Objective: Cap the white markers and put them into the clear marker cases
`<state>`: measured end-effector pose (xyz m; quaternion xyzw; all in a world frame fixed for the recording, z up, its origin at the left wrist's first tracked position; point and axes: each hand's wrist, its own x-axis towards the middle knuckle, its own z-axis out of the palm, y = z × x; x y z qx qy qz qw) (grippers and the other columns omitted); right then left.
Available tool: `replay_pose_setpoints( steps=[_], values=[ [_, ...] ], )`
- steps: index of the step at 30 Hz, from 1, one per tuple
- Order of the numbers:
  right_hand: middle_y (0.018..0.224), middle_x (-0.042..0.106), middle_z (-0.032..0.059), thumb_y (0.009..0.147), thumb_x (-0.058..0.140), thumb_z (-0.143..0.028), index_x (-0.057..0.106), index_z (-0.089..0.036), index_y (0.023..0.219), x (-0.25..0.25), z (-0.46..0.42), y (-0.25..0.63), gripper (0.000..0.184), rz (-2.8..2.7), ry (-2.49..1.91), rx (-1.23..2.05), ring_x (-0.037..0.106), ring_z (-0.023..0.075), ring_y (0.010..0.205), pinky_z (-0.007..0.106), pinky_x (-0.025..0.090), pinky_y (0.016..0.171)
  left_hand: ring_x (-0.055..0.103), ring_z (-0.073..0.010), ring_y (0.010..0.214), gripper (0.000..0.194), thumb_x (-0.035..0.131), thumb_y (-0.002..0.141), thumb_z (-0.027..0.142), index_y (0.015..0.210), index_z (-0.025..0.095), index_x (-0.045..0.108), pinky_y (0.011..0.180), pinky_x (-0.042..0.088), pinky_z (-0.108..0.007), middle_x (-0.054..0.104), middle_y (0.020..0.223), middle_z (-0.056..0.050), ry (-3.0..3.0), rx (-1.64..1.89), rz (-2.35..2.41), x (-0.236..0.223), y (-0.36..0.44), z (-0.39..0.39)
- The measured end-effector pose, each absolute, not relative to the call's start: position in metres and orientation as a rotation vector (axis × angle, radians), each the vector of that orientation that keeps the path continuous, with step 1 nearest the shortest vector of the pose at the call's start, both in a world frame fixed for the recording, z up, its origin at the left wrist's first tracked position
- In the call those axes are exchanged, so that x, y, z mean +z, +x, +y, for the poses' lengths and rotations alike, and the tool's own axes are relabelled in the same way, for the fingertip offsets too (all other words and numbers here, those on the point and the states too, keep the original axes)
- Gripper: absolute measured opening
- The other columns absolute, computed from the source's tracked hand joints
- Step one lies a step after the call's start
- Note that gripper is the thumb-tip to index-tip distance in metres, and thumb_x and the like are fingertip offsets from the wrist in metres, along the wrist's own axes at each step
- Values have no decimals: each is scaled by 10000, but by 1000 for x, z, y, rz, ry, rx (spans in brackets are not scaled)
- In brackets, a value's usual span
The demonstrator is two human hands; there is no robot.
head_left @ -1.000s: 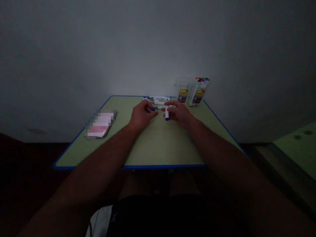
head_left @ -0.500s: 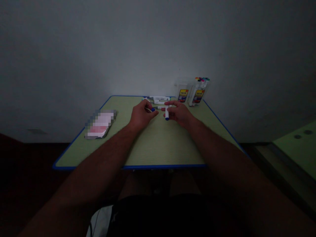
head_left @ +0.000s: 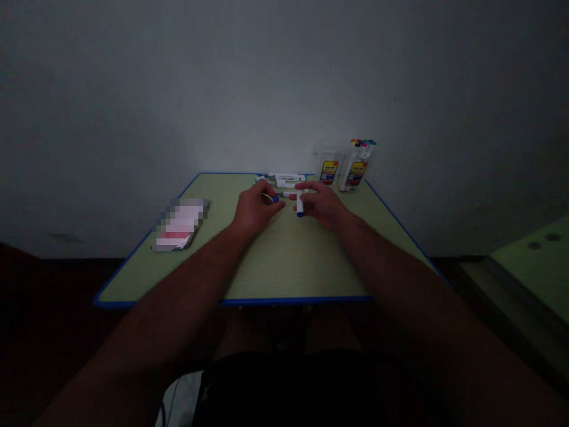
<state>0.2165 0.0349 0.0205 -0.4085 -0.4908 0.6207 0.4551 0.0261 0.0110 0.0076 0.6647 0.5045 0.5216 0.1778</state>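
In the head view, my left hand [head_left: 256,207] is closed, with a small blue marker cap [head_left: 275,199] between its thumb and fingers. Whether more of a marker is hidden behind those fingers, I cannot tell. My right hand [head_left: 323,204] grips a white marker [head_left: 300,204], its blue end pointing down toward me. Some of the right fingers are stretched out around the barrel. Both hands are over the far half of the table, a small gap apart. Behind them several white markers [head_left: 288,181] lie near the wall edge, partly covered by the fingers.
A clear case [head_left: 329,169] with a yellow label stands at the back right. Beside it another clear case [head_left: 357,172] holds several markers with coloured ends. A phone-like slab [head_left: 180,225], blurred out, lies on the left of the green, blue-edged table [head_left: 288,267]. A wall rises behind.
Hardly anything differs. Both hands keep their grips and place, and the view has shifted very slightly.
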Motion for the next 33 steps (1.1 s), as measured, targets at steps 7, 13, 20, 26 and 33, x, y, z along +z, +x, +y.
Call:
replay_pose_setpoints(
  steps=[7,13,20,26,33],
  values=[
    [938,739,79,786,594,-41,596,-193,1027,20,37,217,285,-1181,-991,1540,663,125,631,253,573,570,527,-129,607,258,812,688,221,794,226,576,614,407,-296,607,676,29,1988,1491,1433,11,27,7],
    [906,738,83,807,567,-54,586,-185,1021,22,37,219,251,-1150,-942,1553,657,130,625,251,564,560,526,-137,627,260,805,693,224,800,235,568,626,411,-297,605,687,24,2005,1519,1447,11,30,6],
    [932,744,80,790,579,-62,586,-191,1022,22,37,219,266,-1178,-958,1544,648,124,614,260,561,567,548,-137,643,262,804,697,248,784,232,557,630,432,-289,615,699,21,1965,1556,1437,10,31,6],
    [876,749,29,758,578,-39,550,-226,1062,23,36,218,358,-1190,-978,1543,646,121,566,247,550,528,557,-122,623,277,812,687,261,776,222,552,603,440,-271,625,711,24,1813,1605,1417,9,31,9],
    [964,763,76,736,599,-38,478,-224,1148,26,34,219,468,-1171,-1010,1505,639,138,563,268,562,519,575,-114,596,307,804,653,186,770,218,522,568,466,-258,600,678,43,1555,1647,1319,10,28,17]
  ],
)
